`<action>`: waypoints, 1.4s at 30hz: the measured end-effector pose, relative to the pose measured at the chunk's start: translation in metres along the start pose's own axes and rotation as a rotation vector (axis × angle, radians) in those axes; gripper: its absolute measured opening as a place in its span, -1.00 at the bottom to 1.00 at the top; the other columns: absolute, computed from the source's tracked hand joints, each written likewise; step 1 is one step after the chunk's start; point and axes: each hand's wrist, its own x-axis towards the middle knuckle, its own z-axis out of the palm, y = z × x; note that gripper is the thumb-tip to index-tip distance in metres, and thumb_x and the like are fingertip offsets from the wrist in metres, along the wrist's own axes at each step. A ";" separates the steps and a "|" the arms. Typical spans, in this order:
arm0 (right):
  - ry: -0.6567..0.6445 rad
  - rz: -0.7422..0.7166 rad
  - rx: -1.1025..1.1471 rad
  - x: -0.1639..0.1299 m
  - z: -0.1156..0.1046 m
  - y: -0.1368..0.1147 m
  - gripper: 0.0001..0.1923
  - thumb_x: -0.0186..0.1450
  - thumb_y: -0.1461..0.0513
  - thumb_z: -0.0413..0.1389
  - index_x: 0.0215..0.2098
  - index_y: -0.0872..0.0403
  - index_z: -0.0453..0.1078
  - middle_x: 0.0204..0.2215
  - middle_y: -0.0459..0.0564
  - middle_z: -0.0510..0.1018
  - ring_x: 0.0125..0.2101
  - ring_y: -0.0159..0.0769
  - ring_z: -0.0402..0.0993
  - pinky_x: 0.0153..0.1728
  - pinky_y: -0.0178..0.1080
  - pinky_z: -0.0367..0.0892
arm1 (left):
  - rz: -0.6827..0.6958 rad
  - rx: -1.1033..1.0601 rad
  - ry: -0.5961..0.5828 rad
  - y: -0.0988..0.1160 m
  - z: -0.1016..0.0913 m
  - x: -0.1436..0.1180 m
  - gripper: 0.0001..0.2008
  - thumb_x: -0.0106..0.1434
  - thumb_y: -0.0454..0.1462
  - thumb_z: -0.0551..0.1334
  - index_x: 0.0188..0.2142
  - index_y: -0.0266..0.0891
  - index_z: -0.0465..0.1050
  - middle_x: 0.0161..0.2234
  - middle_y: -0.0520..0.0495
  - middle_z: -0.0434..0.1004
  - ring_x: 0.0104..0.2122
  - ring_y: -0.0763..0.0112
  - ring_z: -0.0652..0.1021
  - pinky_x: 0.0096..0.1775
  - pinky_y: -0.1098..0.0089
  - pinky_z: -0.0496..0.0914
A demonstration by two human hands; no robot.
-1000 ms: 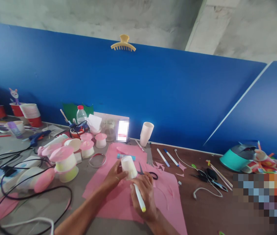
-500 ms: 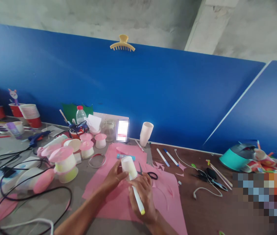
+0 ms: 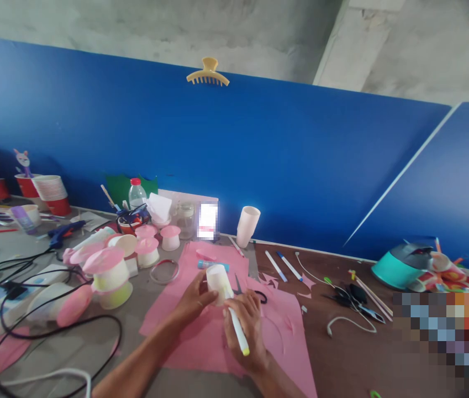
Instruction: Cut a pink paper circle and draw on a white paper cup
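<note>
My left hand (image 3: pixel 195 301) grips a small white paper cup (image 3: pixel 216 282), held upside down and tilted above a pink paper sheet (image 3: pixel 284 331). My right hand (image 3: pixel 247 326) holds a white marker with a yellow end (image 3: pixel 238 331), its tip against the cup's side. Black-handled scissors (image 3: pixel 254 294) lie on the pink sheet just behind my right hand. A blue glue stick (image 3: pixel 211 265) lies just beyond the cup.
Pink-topped paper cups (image 3: pixel 107 271) stand at the left among black cables (image 3: pixel 52 331). A stack of white cups (image 3: pixel 247 225) stands by the blue wall, markers (image 3: pixel 284 265) beside it. A teal pot (image 3: pixel 402 266), scissors and cable (image 3: pixel 350 304) lie right.
My right hand and marker shifted slightly right along the cup. The cup barely moved in my left hand.
</note>
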 end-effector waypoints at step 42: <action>-0.001 -0.022 0.081 0.001 -0.001 0.001 -0.73 0.30 0.39 0.03 -0.09 0.02 0.40 -0.36 -0.05 0.53 -0.37 -0.19 0.49 -0.12 0.04 0.35 | 0.010 0.022 -0.035 -0.002 -0.003 0.000 -0.28 0.05 -0.06 0.49 0.13 -0.23 0.31 -0.06 -0.22 0.59 -0.07 0.07 0.59 -0.07 0.18 0.46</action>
